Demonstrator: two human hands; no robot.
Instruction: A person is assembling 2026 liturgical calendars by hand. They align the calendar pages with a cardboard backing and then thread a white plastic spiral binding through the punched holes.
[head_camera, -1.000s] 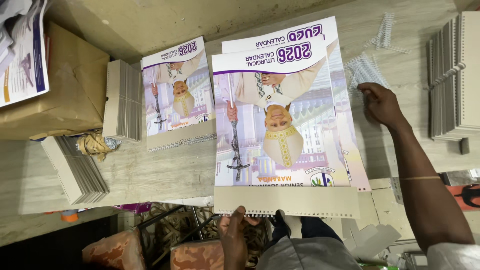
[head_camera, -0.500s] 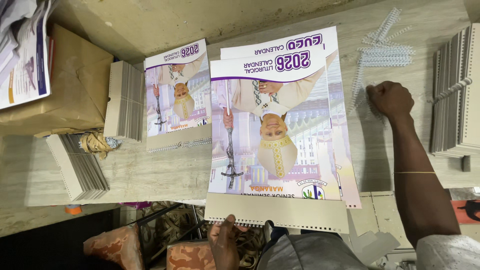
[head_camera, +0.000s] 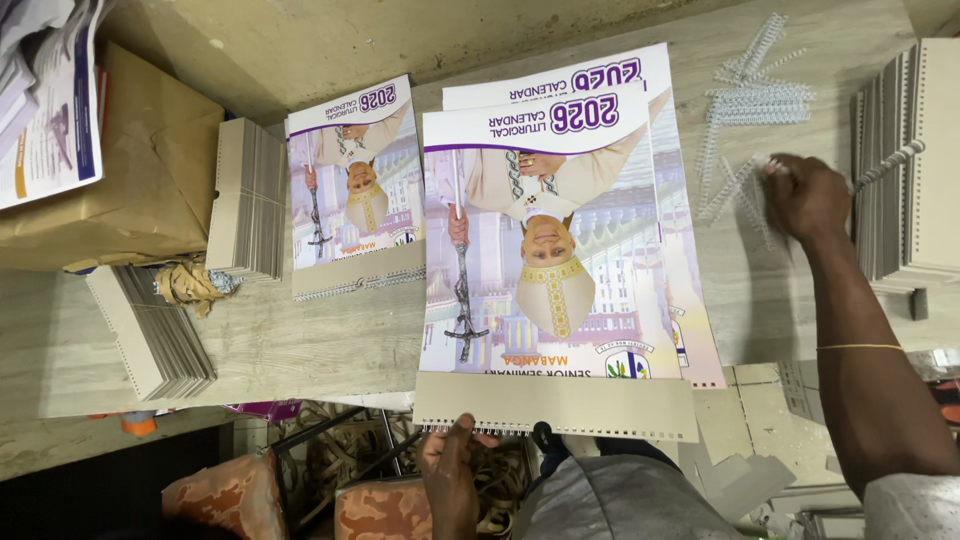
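A large printed calendar (head_camera: 550, 250) with a purple and white header lies face up on the wooden table, on top of a second one. My left hand (head_camera: 450, 470) grips its punched grey bottom strip (head_camera: 560, 405) at the near edge. My right hand (head_camera: 805, 195) is stretched out to the right, fingers closed on a white plastic spiral binding coil (head_camera: 735, 190) from a loose pile (head_camera: 750, 95).
A smaller bound calendar (head_camera: 350, 190) lies to the left. Stacks of grey backing boards stand at left (head_camera: 245, 195), lower left (head_camera: 150, 335) and far right (head_camera: 900, 160). A brown paper parcel (head_camera: 130, 170) sits at the left. Orange stools (head_camera: 225, 495) stand under the table edge.
My right hand has moved right and away from the calendar to the coils and closed on one. The left hand stays on the calendar's bottom strip.
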